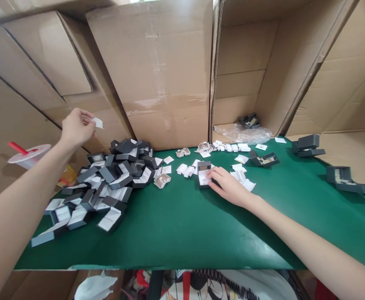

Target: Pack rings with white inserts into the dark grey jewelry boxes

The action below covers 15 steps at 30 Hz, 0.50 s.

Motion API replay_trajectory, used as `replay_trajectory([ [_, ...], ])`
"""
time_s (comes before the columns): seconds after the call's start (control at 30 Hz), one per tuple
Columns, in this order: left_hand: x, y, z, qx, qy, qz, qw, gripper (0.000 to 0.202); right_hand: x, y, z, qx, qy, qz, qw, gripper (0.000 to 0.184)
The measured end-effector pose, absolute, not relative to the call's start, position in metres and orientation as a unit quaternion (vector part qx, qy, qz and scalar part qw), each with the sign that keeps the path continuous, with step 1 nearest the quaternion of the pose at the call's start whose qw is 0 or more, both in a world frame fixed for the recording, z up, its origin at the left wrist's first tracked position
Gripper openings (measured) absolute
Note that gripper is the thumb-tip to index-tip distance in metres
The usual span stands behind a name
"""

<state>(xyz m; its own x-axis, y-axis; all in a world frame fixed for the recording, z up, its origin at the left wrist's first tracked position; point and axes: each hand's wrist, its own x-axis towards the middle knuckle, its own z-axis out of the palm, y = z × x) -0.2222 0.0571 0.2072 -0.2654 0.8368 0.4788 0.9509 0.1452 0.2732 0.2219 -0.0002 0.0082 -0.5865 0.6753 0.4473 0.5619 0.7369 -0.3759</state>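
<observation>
Brown cardboard boxes [151, 75] are lining the green table [170, 233]. The left hand [78, 127] is pinching white paper [98, 123] near heaped white-lined black boxes [109, 173]; rightward, an open white-lined black box [203, 178] is touching the right hand [229, 186], its grip unclear.

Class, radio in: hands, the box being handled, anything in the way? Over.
Left hand raised, pinching white slip. Right hand at open box on green table. White pieces either side, possibly crowding it.

Left hand [78, 126] pinching white slip [98, 123], raised near heap of dark boxes [109, 174]. Right hand [228, 186] touching open dark box [203, 178] resting on green desk [173, 233].
</observation>
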Motion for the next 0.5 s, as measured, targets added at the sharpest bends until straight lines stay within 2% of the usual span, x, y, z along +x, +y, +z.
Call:
replay_trajectory([
  [0.1,-0.219,0.052,0.203,-0.633,-0.718,-0.273,0.096,0.042,0.223,0.001,0.006,-0.344,-0.886,0.094,0.295,0.012],
  [0.27,-0.22,0.026,0.194,-0.706,-0.678,-0.202,-0.009,0.03,0.224,0.0,0.005,-0.338,-0.887,0.097,0.298,0.012],
  [0.4,-0.229,-0.016,0.18,-0.711,-0.686,-0.086,-0.13,0.044,0.225,0.0,0.004,-0.343,-0.887,0.102,0.292,0.011],
  [0.5,-0.236,-0.044,0.165,-0.671,-0.732,-0.014,-0.118,0.05,0.224,0.0,0.003,-0.343,-0.887,0.103,0.291,0.012],
])
